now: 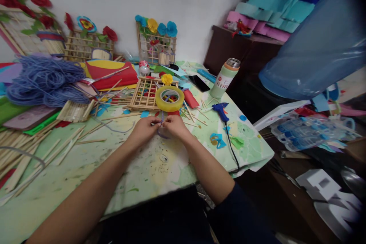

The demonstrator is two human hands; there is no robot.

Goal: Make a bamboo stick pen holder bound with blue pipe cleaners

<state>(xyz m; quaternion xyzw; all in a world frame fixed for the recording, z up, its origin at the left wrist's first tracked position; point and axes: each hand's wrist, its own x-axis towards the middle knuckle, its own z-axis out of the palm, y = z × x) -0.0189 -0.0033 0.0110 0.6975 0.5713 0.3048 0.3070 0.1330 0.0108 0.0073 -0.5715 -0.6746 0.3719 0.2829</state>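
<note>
In the head view my left hand [145, 127] and my right hand [175, 126] meet above the near middle of the table. Both pinch a thin purple-blue cord [162, 135], which hangs in a small loop below the fingertips. Just beyond them is a roll of yellowish clear tape [160, 103]. It lies against a lattice of wooden sticks [139, 98] with a yellow paper flower [167, 79] on it. A red paper piece [190, 99] sits right of the tape. The fingertips partly hide the cord.
A big tangle of blue cord [45, 80] and loose wooden sticks [25, 156] cover the left side. At right stand a blue glue gun [221, 112] with a black cable and a green bottle [225, 79]. A phone [199, 83] lies behind. Finished lattices [156, 42] lean on the wall.
</note>
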